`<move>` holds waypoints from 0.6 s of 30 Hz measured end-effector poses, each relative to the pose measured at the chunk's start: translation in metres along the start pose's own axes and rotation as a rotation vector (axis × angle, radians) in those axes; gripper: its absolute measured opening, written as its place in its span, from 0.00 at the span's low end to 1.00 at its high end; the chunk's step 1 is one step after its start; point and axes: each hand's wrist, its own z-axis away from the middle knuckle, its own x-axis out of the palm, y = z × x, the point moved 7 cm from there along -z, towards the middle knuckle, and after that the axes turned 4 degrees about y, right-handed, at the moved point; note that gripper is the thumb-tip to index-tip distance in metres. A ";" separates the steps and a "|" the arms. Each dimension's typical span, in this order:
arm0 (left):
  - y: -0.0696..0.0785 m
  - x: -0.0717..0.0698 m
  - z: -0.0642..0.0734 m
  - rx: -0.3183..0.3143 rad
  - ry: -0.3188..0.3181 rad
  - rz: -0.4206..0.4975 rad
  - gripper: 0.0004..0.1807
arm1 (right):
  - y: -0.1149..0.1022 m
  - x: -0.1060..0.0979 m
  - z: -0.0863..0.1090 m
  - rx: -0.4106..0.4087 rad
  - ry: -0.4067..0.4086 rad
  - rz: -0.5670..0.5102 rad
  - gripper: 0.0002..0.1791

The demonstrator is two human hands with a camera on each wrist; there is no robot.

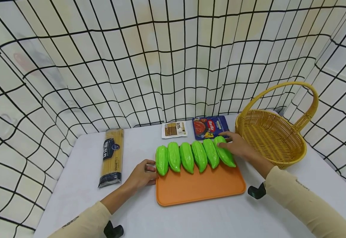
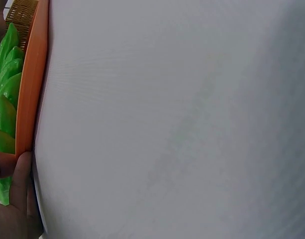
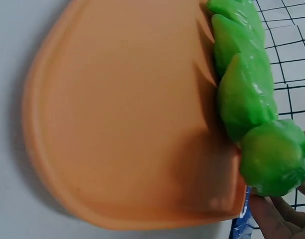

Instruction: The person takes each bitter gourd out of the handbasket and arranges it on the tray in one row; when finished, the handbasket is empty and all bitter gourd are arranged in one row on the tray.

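Several bright green, ridged bitter gourds, glossy and pointed at the near end, lie side by side along the far half of an orange tray. At the row's right end, my right hand holds the last bitter gourd by its far end. That gourd sits raised against its neighbours in the right wrist view. My left hand grips the tray's left edge, fingers bent at the rim, beside the leftmost gourd. In the left wrist view, the left fingers pinch the tray's side.
A wicker basket with a tall handle stands right of the tray. Behind the tray lie a blue Barilla packet and a small white-and-brown packet. A spaghetti pack lies at left. Black netting over white sheeting surrounds the table.
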 end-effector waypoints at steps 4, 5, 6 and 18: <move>0.001 0.000 0.001 0.001 -0.001 -0.001 0.31 | 0.002 0.000 0.000 0.006 0.037 0.004 0.32; 0.001 0.000 0.001 0.001 -0.001 0.000 0.31 | 0.003 0.000 0.001 0.010 0.048 -0.003 0.31; 0.001 0.000 0.001 0.002 -0.001 -0.001 0.31 | 0.004 0.000 0.001 0.013 0.058 -0.009 0.31; 0.002 0.001 0.001 0.005 -0.003 -0.004 0.31 | 0.019 0.007 0.001 0.069 0.102 -0.015 0.31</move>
